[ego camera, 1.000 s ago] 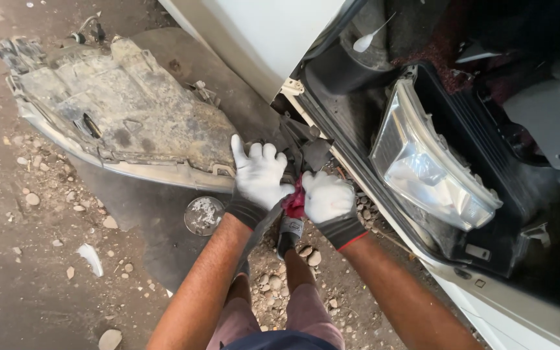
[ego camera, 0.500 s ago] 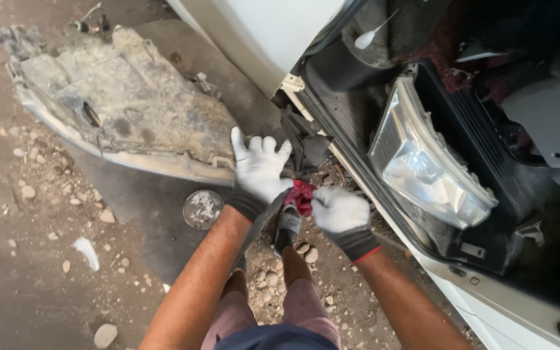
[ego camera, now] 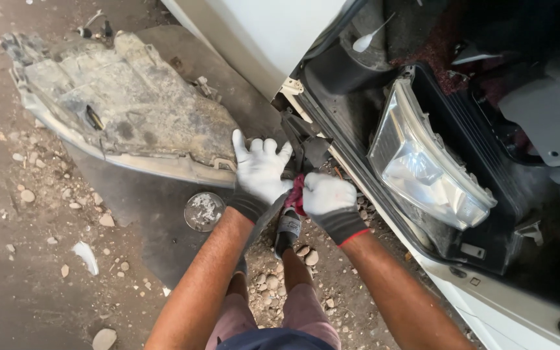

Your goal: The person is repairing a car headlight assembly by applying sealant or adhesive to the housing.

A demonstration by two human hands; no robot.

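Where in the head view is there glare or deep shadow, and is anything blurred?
Head view: glare on the clear headlight lens and white car body panel; deep shadow in the engine bay, upper right; white-gloved left hand and right hand sharp.

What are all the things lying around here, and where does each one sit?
headlight: one, clear and silvery, right, in the black tray
white body panel: one, top centre
dirty undertray: one, grey-brown, left on the ground
round lid: one, silvery, beside the left hand
red-handled tool: one, between the hands
sandal: one, dark, below the hands
left hand: white glove, spread on a dark part
right hand: white glove, fisted
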